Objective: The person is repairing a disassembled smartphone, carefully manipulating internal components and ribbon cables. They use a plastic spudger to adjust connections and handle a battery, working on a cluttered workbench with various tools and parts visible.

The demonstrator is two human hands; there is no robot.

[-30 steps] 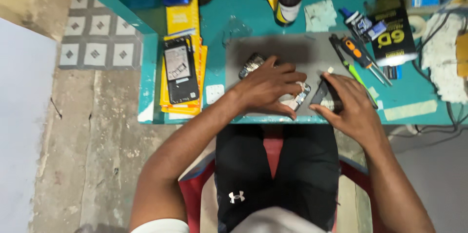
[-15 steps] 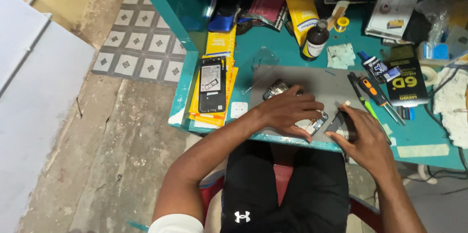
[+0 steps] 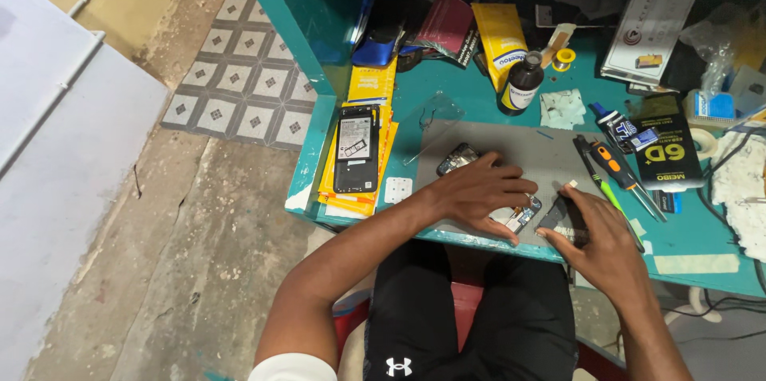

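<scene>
My left hand (image 3: 481, 189) lies over an opened phone (image 3: 456, 160) on a grey mat (image 3: 535, 150) and holds it down. The phone's bare circuit end (image 3: 520, 216) shows past my fingertips. My right hand (image 3: 600, 239) sits just to the right, near the bench's front edge. Its fingers pinch a dark flat part (image 3: 558, 220) that touches the phone's end. What is under my left palm is hidden.
A second opened phone (image 3: 356, 150) lies on yellow packets at the left of the teal bench (image 3: 686, 237). A brown bottle (image 3: 520, 86), a clear film (image 3: 431, 122), screwdrivers (image 3: 614, 169), a black box (image 3: 667, 150) and a white box (image 3: 650, 22) surround the mat.
The view has swung, so the bench now sits lower and further right in the picture. Both hands have kept their hold on the phone and the dark part, almost unmoved.
</scene>
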